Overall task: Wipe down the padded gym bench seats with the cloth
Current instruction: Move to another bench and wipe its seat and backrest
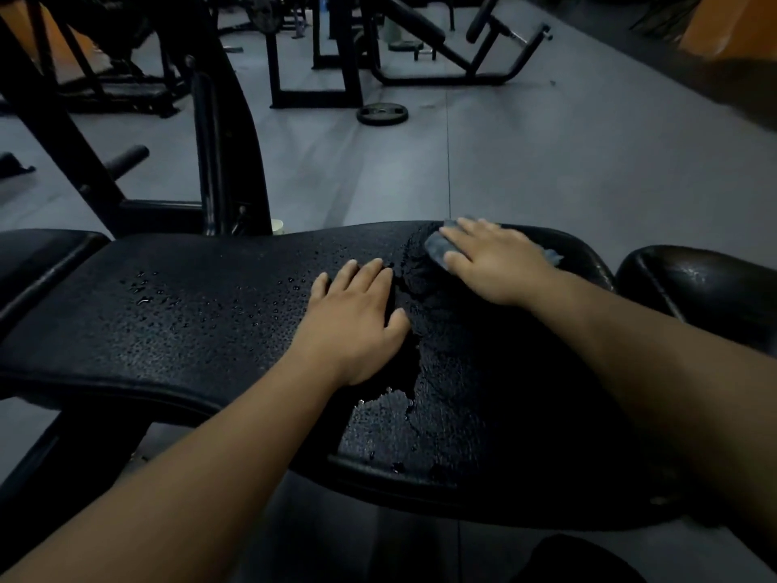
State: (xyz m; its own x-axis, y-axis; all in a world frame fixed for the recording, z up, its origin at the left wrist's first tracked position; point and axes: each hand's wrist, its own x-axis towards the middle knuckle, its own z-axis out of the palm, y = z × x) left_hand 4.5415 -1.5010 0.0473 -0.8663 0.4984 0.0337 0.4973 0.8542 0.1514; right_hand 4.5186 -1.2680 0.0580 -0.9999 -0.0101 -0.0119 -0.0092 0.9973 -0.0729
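STEP: wiping in progress, far right end of bench pad (pixel 210 330) | RIGHT: right hand (pixel 492 263) fingers flat, pressing grey cloth (pixel 437 248) onto pad | LEFT: left hand (pixel 357 321) flat, bracing, holding nothing | NEXT (judged): sweep leftward over water droplets (pixel 189 300) | SURFACE: black textured vinyl, rounded edges; 1 smeared patch beside cloth

Dim gym — grey floor (pixel 525 162), black machines (pixel 319 56) (weight plate (pixel 382 114) lying flat).

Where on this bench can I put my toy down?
Bare room lies on the bench pad left of the left hand, up to the neighbouring pad, though it is wet with droplets. Crowded on the right: the right hand presses the cloth there.
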